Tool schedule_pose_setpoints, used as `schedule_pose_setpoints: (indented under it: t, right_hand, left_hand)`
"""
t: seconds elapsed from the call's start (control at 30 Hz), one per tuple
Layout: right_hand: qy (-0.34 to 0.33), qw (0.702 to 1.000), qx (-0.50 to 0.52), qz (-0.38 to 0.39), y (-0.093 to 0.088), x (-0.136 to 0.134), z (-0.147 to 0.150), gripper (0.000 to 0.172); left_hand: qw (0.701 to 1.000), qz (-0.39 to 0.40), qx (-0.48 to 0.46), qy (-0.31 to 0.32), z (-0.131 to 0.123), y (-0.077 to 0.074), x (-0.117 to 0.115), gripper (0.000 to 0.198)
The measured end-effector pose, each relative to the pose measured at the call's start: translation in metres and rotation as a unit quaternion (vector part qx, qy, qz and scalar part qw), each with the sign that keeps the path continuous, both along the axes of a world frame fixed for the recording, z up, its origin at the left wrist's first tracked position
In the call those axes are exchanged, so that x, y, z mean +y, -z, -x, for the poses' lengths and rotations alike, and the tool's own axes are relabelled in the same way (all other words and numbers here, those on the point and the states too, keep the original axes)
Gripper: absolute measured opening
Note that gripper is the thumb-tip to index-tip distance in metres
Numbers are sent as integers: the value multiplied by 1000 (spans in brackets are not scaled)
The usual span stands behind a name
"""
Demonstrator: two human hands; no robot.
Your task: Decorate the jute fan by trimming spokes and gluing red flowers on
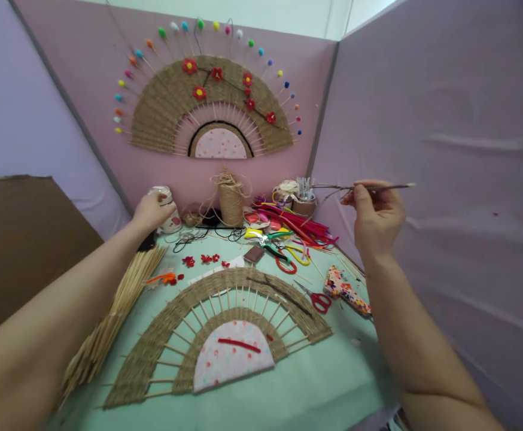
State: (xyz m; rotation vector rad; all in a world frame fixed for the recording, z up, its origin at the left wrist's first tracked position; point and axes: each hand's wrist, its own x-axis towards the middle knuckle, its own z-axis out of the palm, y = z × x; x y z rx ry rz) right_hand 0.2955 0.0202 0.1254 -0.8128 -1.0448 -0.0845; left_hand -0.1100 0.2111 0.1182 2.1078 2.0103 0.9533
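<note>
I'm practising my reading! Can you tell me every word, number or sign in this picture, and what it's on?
There are no words, brands, numbers or signs I can read.
White jar by the left hand: reddish marks, too blurred to make out.
Glue gun: a flowery pattern, no readable letters.
Half-circle cloth on the table: just spots and a red strip.

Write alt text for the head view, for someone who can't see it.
The right hand holds up a thin twig while the left hand touches a white container. Below lies a half-round woven fan with a red strip on its dotted center; a second fan with red flowers and colorful pompoms hangs against the pink panel.
</note>
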Motion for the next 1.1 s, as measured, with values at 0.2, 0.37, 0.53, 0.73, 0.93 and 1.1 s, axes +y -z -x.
schedule_pose_setpoints:
  t: [0.2, 0.37, 0.53, 0.73, 0.93, 1.1]
  right_hand:
    - [71, 986, -153, 15, 37, -19, 30, 11]
    - [3, 924, -381, 34, 68, -32, 82, 27]
    - [-72, 873, -483, 15, 92, -39, 130, 30]
    - [-104, 862, -496, 4, 112, -38, 150, 29]
    - [-144, 893, -424, 31, 123, -39, 146, 30]
    - [-118, 910, -394, 51, 122, -35, 136, 26]
  left_hand:
    - [939, 222, -166, 206, -43, -3, -114, 33]
    - [807, 300, -414, 296, -92, 20, -213, 34]
    - [688, 234, -649, 223, -117, 56, -235, 32]
    - [665, 189, -704, 164, -114, 84, -222, 35]
    - [713, 88, -681, 144, -104, 99, -212, 34]
    - [795, -43, -594, 116, -97, 110, -205, 23]
